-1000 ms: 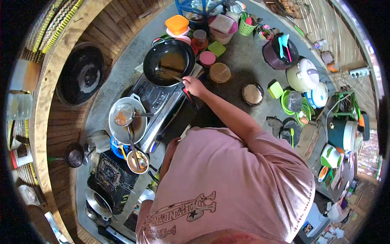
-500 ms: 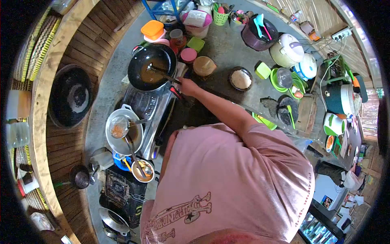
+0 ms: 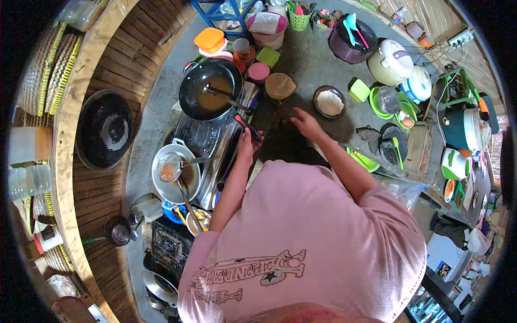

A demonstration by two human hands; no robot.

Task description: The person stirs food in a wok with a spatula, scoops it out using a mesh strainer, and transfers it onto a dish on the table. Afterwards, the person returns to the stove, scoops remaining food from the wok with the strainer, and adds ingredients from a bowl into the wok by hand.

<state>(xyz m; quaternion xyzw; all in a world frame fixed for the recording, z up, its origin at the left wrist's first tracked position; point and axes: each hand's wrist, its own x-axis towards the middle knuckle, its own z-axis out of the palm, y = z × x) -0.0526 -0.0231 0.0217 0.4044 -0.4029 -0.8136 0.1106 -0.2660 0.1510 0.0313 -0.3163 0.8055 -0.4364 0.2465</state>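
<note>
A black wok [image 3: 226,82] with brown oil in it sits on the stove [image 3: 194,132]. My left hand [image 3: 247,146] is closed around the end of the wok's red and black handle [image 3: 242,123]. Leaning in the wok, a spatula [image 3: 229,100] has its handle over the rim, untouched by either hand. My right hand [image 3: 307,126] hangs over the dark gap in front of the counter, fingers apart and holding nothing. It is nearest to a dark bowl of white powder [image 3: 329,103].
Beside the wok, a white pot [image 3: 158,185] carries a strainer [image 3: 170,167] with small orange-brown bits. A round brown container [image 3: 280,87] and a pink lid [image 3: 259,72] stand on the counter. A stone mortar [image 3: 389,145], a green container [image 3: 359,90] and a rice cooker [image 3: 390,62] are to the right.
My right hand has let go of the spatula and moved right, toward the powder bowl. My left hand has come up from beside my body onto the wok handle. The view has shifted slightly.
</note>
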